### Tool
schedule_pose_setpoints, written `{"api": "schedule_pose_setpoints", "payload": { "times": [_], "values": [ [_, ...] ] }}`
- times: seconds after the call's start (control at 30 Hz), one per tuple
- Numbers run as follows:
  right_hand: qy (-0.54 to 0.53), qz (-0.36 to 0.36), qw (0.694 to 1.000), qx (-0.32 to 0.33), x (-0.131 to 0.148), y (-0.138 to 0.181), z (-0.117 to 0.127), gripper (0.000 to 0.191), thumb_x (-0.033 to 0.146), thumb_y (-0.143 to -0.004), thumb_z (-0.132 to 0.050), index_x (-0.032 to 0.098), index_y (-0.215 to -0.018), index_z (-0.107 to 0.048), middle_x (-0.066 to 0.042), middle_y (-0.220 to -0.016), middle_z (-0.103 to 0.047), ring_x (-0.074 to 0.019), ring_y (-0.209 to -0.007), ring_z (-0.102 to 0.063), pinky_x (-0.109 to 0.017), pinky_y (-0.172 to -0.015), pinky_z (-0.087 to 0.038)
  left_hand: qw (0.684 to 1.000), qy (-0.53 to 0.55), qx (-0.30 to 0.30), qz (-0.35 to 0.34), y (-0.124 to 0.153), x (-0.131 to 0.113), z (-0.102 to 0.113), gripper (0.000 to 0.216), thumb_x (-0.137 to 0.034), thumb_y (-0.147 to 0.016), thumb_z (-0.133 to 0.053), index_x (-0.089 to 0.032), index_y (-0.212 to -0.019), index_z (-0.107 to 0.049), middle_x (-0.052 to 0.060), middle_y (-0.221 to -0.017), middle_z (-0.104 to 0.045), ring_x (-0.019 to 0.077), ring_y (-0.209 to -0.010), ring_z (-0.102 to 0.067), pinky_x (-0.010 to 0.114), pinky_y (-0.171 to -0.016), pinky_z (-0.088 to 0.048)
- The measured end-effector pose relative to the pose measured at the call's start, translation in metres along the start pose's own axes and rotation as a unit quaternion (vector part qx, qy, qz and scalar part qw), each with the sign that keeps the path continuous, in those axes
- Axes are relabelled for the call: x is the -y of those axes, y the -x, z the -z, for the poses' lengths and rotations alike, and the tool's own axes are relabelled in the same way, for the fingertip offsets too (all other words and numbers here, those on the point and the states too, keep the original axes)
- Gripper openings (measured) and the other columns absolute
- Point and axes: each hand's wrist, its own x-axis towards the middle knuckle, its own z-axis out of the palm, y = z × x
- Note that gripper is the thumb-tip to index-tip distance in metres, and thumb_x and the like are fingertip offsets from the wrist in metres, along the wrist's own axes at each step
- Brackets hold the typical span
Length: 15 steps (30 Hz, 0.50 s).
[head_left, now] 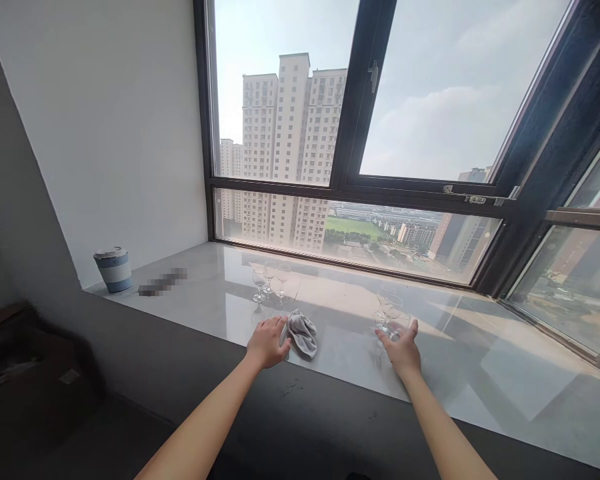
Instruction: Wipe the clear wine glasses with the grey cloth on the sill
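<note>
At the front edge of the glossy window sill, my left hand (267, 343) is open, fingers stretched forward, just left of a crumpled grey cloth (303, 332). Whether the thumb touches the cloth is hard to tell. Farther right, my right hand (403, 350) has its thumb and fingers around the sides of a clear stemmed glass (399, 325). Close behind that one stands at least one more clear glass (381, 313), partly hidden. Beyond my left hand, three stemmed glasses (259, 285) stand upright in a tight group.
A blue and white paper cup (113, 270) stands at the sill's left end, beside a pixelated patch. Dark-framed windows (350, 193) rise behind the sill (195, 310), with tall buildings outside. The sill's front edge drops to a dark wall. Boxes (35, 373) lie in shadow at lower left.
</note>
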Motion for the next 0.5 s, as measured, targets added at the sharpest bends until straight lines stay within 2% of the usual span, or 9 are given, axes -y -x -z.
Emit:
{"api": "schedule_pose_setpoints", "payload": {
  "times": [0.1, 0.2, 0.3, 0.5],
  "values": [
    [0.029, 0.010, 0.998, 0.051, -0.004, -0.007, -0.003, 0.118, 0.067, -0.071, -0.055, 0.013, -0.152, 0.012, -0.014, -0.127, -0.061, -0.0355, -0.112, -0.059, -0.046, -0.089, -0.045, 1.000, 0.002, 0.000, 0.001, 0.000, 0.000, 0.001, 0.055, -0.045, -0.089, -0.043, -0.026, -0.141, -0.038, 0.009, -0.138, -0.050, 0.0273, -0.125, -0.045, 0.043, -0.106, -0.033],
    [0.054, -0.002, 0.996, 0.075, -0.006, -0.012, -0.004, 0.118, 0.066, -0.073, -0.053, 0.010, -0.151, 0.014, -0.016, -0.126, -0.061, -0.0364, -0.112, -0.058, -0.047, -0.089, -0.045, 1.000, 0.007, 0.002, 0.000, 0.001, 0.000, 0.002, 0.055, -0.045, -0.090, -0.042, -0.026, -0.140, -0.038, 0.008, -0.138, -0.050, 0.0272, -0.125, -0.045, 0.043, -0.106, -0.033],
    [0.066, -0.004, 0.995, 0.080, -0.009, -0.017, -0.005, 0.118, 0.063, -0.073, -0.054, 0.008, -0.151, 0.014, -0.018, -0.124, -0.062, -0.0376, -0.110, -0.059, -0.048, -0.088, -0.045, 1.000, 0.007, 0.003, 0.000, 0.001, -0.001, 0.003, 0.055, -0.045, -0.090, -0.041, -0.024, -0.141, -0.038, 0.009, -0.138, -0.049, 0.0273, -0.124, -0.045, 0.042, -0.106, -0.033],
    [0.102, -0.006, 0.993, 0.057, -0.014, -0.026, -0.009, 0.112, 0.059, -0.072, -0.056, 0.008, -0.153, 0.004, -0.019, -0.118, -0.064, -0.0389, -0.109, -0.059, -0.049, -0.087, -0.046, 1.000, 0.009, 0.007, 0.005, 0.001, -0.002, 0.004, 0.055, -0.045, -0.089, -0.043, -0.026, -0.141, -0.038, 0.008, -0.138, -0.049, 0.0271, -0.124, -0.046, 0.042, -0.106, -0.033]
  ]
}}
